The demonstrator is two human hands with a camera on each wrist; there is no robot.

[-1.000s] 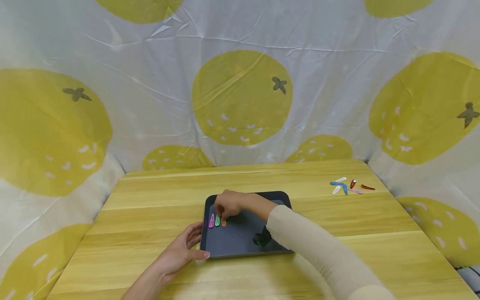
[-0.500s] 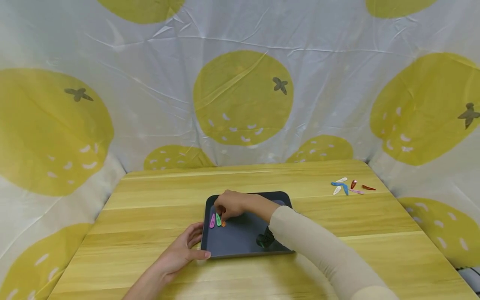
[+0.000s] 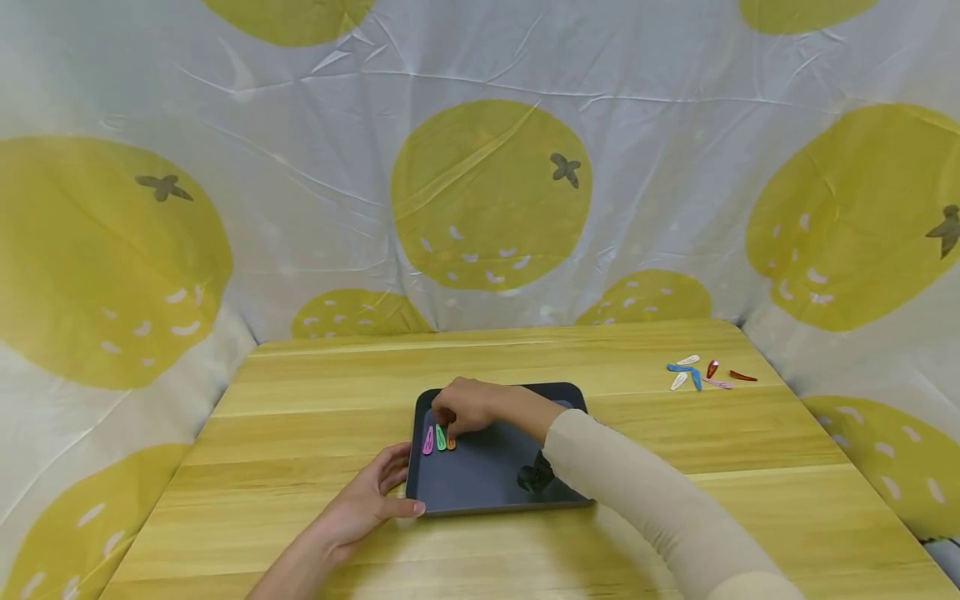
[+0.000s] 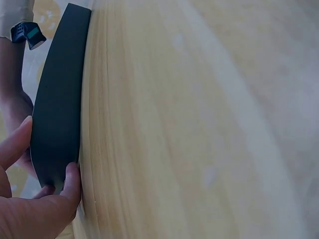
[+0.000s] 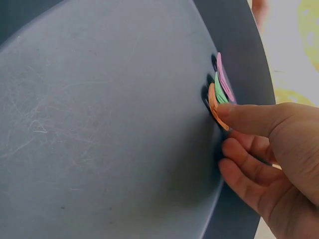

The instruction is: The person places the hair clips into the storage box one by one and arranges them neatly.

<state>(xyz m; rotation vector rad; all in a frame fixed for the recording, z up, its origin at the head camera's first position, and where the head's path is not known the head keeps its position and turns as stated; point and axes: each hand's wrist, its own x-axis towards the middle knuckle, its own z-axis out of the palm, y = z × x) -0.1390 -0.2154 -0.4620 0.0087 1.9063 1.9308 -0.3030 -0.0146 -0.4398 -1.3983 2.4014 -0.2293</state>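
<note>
Inside a dark grey tray (image 3: 480, 487), a pink hair clip (image 3: 428, 440), a green hair clip (image 3: 441, 437) and an orange hair clip (image 3: 452, 444) lie side by side near the left wall. My right hand (image 3: 467, 406) reaches across the tray and pinches the orange clip; in the right wrist view the thumb (image 5: 244, 115) covers part of it. At the tray's front left corner my left hand (image 3: 369, 497) grips the wall, thumb at the front and fingers on the left side. The left wrist view shows the tray's outer wall (image 4: 60, 94) between thumb and fingers.
On the wooden table (image 3: 322, 392), to the far right, lie several loose clips: white (image 3: 678, 381), blue (image 3: 697, 380), red (image 3: 712, 368) and pink (image 3: 718, 384). A fruit-patterned cloth (image 3: 337, 183) hangs behind the table. A dark device (image 3: 536, 477) sits at the right wrist.
The green clip has shifted slightly and shows more of its length. My right hand stays almost in place at the orange clip; the left hand keeps its hold on the tray.
</note>
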